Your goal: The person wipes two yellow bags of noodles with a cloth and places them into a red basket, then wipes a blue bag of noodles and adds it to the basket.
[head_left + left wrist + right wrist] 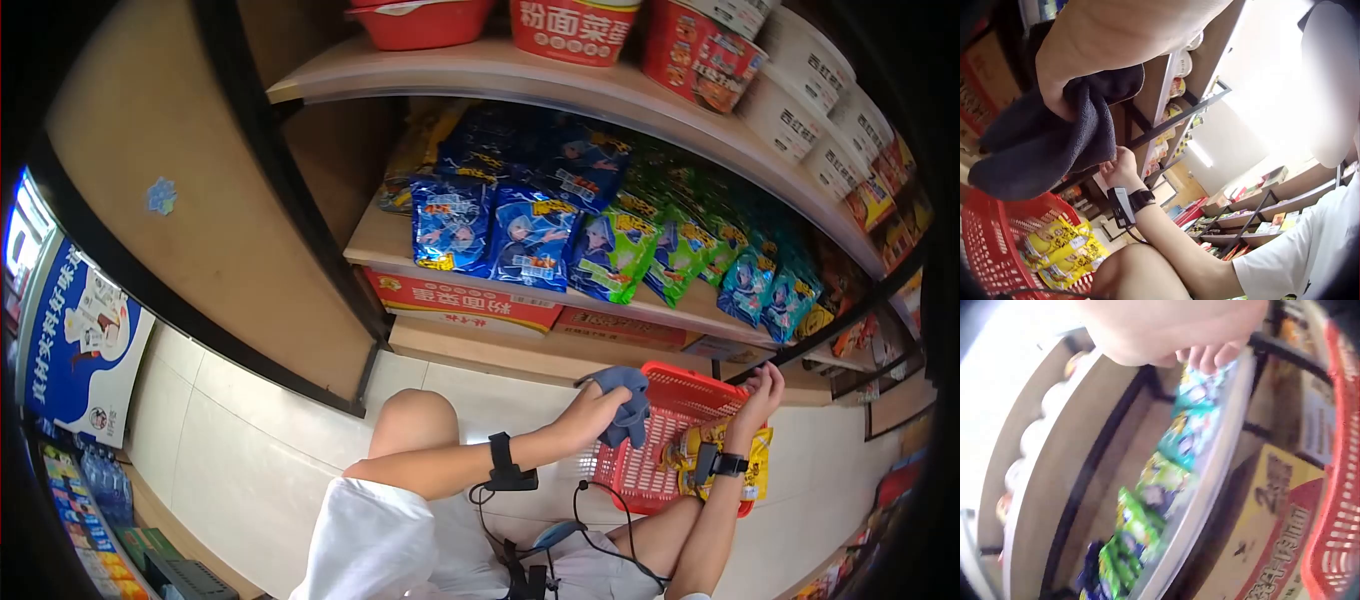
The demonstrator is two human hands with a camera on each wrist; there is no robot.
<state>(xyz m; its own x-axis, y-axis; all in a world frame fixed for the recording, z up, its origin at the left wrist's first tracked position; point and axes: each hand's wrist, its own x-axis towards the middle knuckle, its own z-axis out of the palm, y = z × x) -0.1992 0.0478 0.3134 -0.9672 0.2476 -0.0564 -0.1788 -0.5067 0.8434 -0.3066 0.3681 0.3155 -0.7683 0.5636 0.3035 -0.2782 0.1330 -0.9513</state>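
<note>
My left hand [592, 412] grips a bunched dark blue-grey cloth [628, 405] over the red basket [625, 470]. Two folds of the cloth [1041, 147] hang down from the fingers in the left wrist view. At the basket's far right side is my right hand [762, 395], raised, with loosely bent fingers and nothing seen in them. In the right wrist view those fingers [1207, 359] overlap the teal snack bags [1194, 434] at the shelf edge. Yellow snack bags [1066, 250] lie inside the basket, partly behind my right forearm in the head view.
Blue bags [535, 235] and green bags [612, 255] stand along the lower shelf. Instant noodle tubs [700, 55] fill the shelf above. Cartons [470, 305] sit beneath. A black shelf post [815, 320] slants close to my right hand. My knee [415, 425] is over the tiled floor.
</note>
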